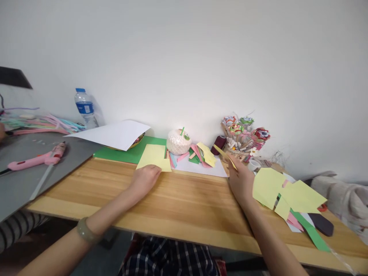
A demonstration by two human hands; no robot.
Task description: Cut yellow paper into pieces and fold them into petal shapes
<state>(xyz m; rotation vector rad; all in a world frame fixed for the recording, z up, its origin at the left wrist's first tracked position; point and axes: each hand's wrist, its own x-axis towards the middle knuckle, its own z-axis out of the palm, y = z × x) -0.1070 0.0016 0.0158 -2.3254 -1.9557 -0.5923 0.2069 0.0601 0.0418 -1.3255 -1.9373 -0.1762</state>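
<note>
My left hand pinches the lower edge of a pale yellow sheet, which has a notch at its right side and lies partly over a green sheet. To the right, my right hand is closed on a narrow yellow paper piece, raised and seen nearly edge-on. Between the hands, folded pink, blue and green paper strips lie on a white sheet. Behind them sits a white netted ball with a green strip on top.
Yellow paper scraps lie at right near a dark oval object. A dark spool and paper flowers stand by the wall. At left are a bottle, a pink glue gun and pipe cleaners.
</note>
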